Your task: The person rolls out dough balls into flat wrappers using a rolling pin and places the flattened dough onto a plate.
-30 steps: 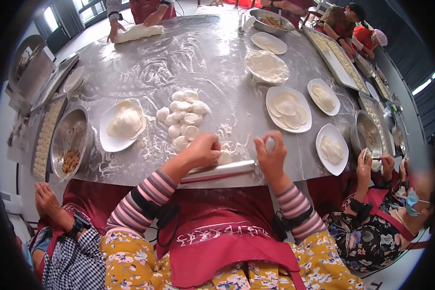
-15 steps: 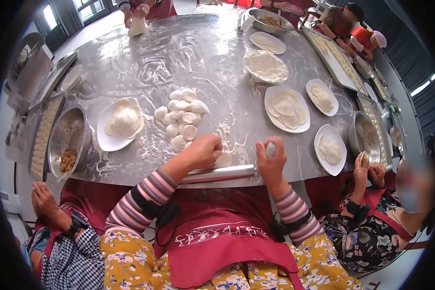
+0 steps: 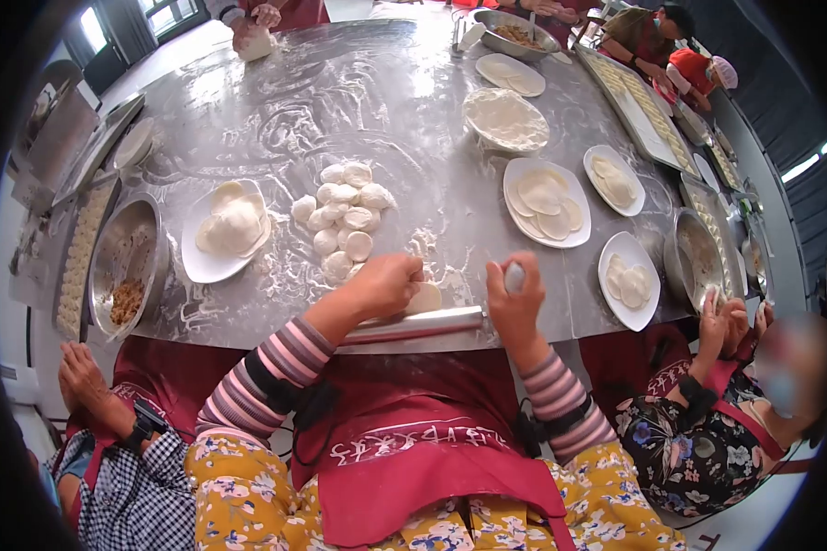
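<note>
My left hand [image 3: 388, 285] is closed, its fingertips pinching the edge of a small round dough wrapper [image 3: 425, 297] on the floured table. A metal rolling pin [image 3: 423, 325] lies crosswise in front of me, just below the wrapper and partly under my left forearm. At its right end my right hand [image 3: 516, 298] is wrapped round a handle; a grey rounded tip shows between thumb and fingers, and the join to the pin is hidden. Just beyond my left hand sits a cluster of floured dough pieces [image 3: 345, 216].
Plates of stacked wrappers stand left [image 3: 213, 260] and right [image 3: 574, 231]. A filling bowl [image 3: 156, 266] is at left, a flour dish [image 3: 473, 136] farther back, and dumpling trays [image 3: 606, 99] at the edges. Co-workers sit close on both sides; another person's hands [image 3: 253, 37] knead dough opposite.
My hands, the wrapper and the rolling pin look almost unmoved. At right, a co-worker's hands have shifted slightly; across the table, the hands on the dough have pressed lower.
</note>
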Demonstrator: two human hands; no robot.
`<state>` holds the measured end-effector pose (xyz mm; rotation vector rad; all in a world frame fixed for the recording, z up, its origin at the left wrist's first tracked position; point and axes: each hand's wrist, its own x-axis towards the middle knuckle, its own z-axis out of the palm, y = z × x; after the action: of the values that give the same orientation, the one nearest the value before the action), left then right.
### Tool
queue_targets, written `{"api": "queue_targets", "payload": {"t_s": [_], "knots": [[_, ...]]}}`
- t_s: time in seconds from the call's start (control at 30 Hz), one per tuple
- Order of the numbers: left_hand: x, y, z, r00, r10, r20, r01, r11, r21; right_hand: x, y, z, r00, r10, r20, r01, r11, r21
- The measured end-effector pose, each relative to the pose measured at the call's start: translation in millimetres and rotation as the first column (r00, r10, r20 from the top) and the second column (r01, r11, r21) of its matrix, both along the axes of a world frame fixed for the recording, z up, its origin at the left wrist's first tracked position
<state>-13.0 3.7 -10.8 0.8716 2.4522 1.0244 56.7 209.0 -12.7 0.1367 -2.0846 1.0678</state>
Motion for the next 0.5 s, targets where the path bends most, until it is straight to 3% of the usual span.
{"api": "queue_targets", "payload": {"t_s": [0.13,0.23,0.3,0.4,0.5], "knots": [[5.9,-5.9,3.9,0.989,-0.004,0.15,-0.009,0.996,0.09,6.8,-1.1,-0.7,0.999,-0.024,0.04,0.025,0.999,-0.036],[4.8,2.3,8.4,0.998,-0.029,0.051,0.028,0.999,0.019,-38.5,-6.7,-0.1,1.0,-0.013,-0.003,0.013,1.0,-0.006],[-2.2,8.5,5.3,0.993,0.008,-0.115,-0.009,1.0,-0.009,-50.1,-8.9,-1.0,1.0,0.006,-0.017,-0.007,1.0,-0.01],[-9.1,14.5,11.8,0.998,-0.063,0.009,0.064,0.991,-0.122,-48.9,-5.5,-1.3,0.998,0.012,-0.059,-0.01,0.999,0.041],[-8.1,13.9,-0.4,0.996,-0.056,-0.062,0.05,0.994,-0.097,-3.8,0.3,-4.1,0.999,-0.006,0.04,0.005,1.0,0.019]]}}
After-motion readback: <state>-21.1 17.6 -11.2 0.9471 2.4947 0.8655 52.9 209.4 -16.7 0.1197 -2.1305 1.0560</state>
